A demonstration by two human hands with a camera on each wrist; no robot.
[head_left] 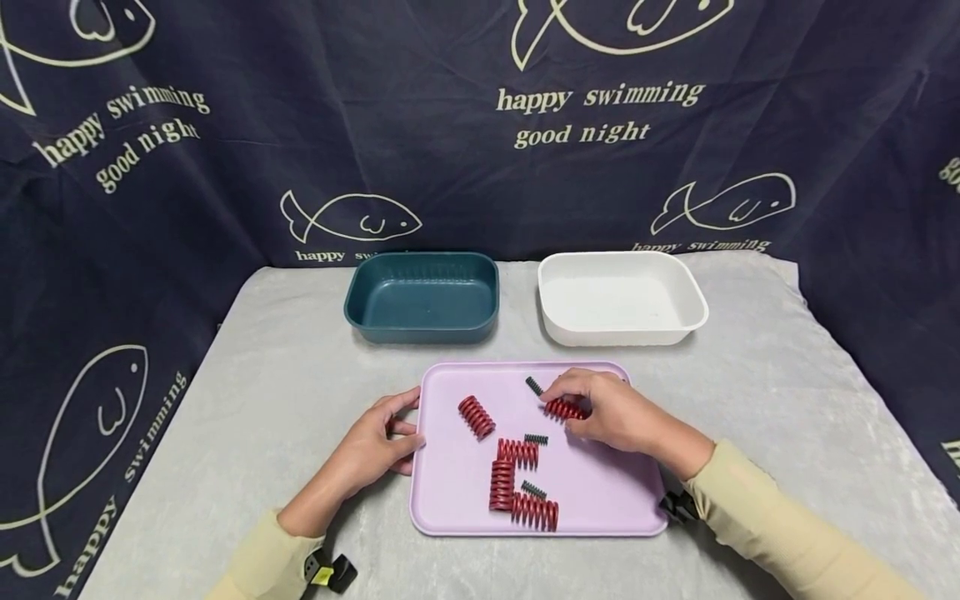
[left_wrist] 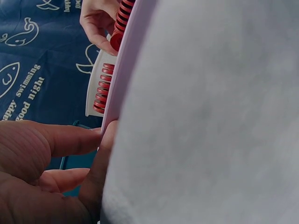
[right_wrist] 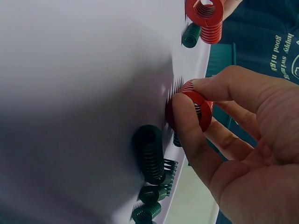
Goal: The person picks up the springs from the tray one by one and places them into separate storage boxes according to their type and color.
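My left hand (head_left: pixel 371 442) holds the left rim of a lilac tray (head_left: pixel 450 500), thumb and fingers at its edge. Over the tray's upper right part, my right hand (head_left: pixel 617 410) pinches a red coil spring (head_left: pixel 562 410) between thumb and fingers; in the right wrist view this spring (right_wrist: pixel 203 109) lies close to the tray surface. More red springs lie on the tray: one tilted alone (head_left: pixel 477 417) at left, and three grouped near the lower middle, including an upright-lying one (head_left: pixel 502 485). Small dark green springs (head_left: pixel 536 439) lie among them, and several green springs (right_wrist: pixel 152 154) sit under my right hand, hidden in the head view.
Behind the tray stand a dark teal bin (head_left: pixel 422 335) at left and a white bin (head_left: pixel 622 337) at right. A grey cloth (head_left: pixel 300 350) covers the table. A navy curtain (head_left: pixel 450 167) with fish drawings hangs at the back and sides.
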